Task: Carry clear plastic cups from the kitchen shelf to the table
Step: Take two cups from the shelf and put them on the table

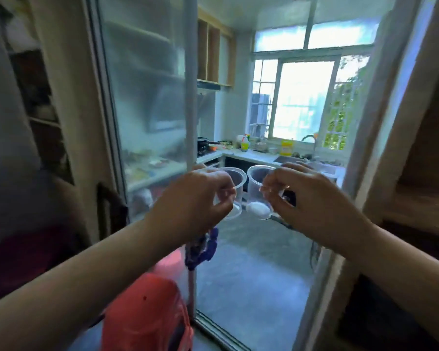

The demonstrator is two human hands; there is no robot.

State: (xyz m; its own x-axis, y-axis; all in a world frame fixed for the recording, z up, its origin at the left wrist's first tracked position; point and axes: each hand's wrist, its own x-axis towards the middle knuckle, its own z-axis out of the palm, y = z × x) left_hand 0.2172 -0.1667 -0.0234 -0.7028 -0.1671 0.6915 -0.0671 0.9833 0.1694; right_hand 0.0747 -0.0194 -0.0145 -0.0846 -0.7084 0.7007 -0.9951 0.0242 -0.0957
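I hold two clear plastic cups out in front of me at chest height, side by side. My left hand grips the left cup by its side, upright. My right hand pinches the right cup at its rim and wall; something white shows at that cup's bottom. The cups nearly touch each other. Both arms reach forward through a doorway that opens onto the kitchen.
A sliding glass door stands to the left, its frame post just behind my left hand. A red plastic bag and a mop lie low at the threshold. Beyond are a grey floor, a cluttered counter and a window. Wooden shelves flank the right.
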